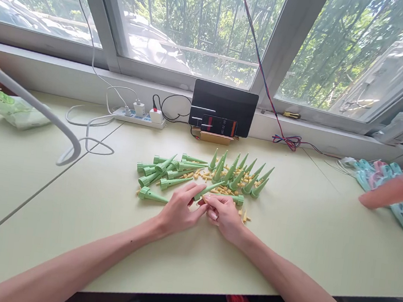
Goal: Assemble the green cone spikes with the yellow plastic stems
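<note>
Left hand (182, 206): closed around the held green cone (210, 189)
Right hand (225, 216): pinched at the cone's wide end, apparently on a small yellow piece (203, 199), mostly hidden
Held green cone: between both hands, on the near side of the upright cones (231, 171), tip toward far right
Likely handling: light, stiff, somewhat slippery along the taper
Best hold: around the wide collar, clear of the tip

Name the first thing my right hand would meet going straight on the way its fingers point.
Most likely the green cone held in your left hand, just ahead of your right hand; whether they touch is hard to tell.
</note>
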A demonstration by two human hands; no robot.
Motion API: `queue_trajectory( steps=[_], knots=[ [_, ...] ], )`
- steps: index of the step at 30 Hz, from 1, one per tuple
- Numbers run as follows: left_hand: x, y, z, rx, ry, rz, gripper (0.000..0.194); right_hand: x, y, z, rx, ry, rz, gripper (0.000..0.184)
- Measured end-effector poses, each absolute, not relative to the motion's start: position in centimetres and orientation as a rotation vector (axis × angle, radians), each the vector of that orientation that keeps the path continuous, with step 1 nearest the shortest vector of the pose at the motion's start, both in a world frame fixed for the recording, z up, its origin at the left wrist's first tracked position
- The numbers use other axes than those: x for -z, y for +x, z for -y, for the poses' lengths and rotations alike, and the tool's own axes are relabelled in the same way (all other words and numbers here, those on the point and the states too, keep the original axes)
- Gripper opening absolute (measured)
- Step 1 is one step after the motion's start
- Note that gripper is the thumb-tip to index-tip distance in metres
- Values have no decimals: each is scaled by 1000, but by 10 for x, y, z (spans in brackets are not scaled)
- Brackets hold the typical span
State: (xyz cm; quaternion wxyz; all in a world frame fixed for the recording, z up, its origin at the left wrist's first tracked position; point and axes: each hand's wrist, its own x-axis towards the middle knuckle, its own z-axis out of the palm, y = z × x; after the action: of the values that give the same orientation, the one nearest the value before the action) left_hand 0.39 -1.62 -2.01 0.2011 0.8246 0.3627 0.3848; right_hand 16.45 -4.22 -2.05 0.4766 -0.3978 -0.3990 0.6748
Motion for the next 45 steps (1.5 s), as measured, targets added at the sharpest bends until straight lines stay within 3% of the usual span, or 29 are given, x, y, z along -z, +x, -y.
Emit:
queue_trajectory(
  steps=[10, 20, 24, 35, 45],
  knots=[
    [22, 5, 14, -1102, 2244, -1000, 37, 21, 166, 38, -1838, -848, 792, 22],
    [19, 6, 15, -1096, 2276, -995, 33, 22, 162, 45, -1559, -975, 983, 39],
    [18, 6, 15, -1082, 2276, -987, 32, 22, 162, 45, -1502, -1017, 1051, 38],
    [18, 7, 14, -1116, 2252, -993, 32, 19, 164, 40, -1849, -861, 688, 19],
    [18, 5, 15, -1085, 2274, -975, 29, 18, 161, 46, -1655, -947, 879, 33]
  ],
)
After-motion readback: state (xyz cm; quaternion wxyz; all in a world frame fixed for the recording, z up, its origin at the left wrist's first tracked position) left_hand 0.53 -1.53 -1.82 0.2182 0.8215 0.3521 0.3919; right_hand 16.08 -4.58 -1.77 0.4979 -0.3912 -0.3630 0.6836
